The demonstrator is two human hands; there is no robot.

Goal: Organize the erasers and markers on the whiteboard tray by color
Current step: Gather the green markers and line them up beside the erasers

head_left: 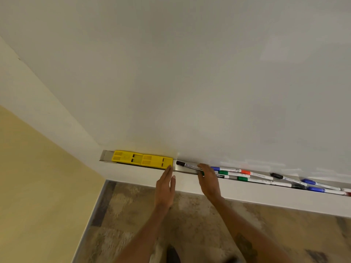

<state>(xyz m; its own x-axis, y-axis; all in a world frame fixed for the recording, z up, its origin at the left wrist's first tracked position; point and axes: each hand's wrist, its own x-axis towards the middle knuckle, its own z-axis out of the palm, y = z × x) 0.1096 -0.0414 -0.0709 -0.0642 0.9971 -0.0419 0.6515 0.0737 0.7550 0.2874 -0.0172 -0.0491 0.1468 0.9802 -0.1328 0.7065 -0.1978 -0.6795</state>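
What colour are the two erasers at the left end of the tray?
Yellow; the erasers show clearly in the head view.

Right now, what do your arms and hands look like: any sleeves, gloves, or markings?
Both arms are bare to the frame edge: no sleeves, no gloves. The left hand and right hand show no rings or watch. The right forearm carries a dark tattoo-like mark, too blurred to read.

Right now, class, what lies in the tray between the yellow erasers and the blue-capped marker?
In the head view, a black-capped marker lies between the yellow erasers and the blue-capped marker; the right hand covers its far end.
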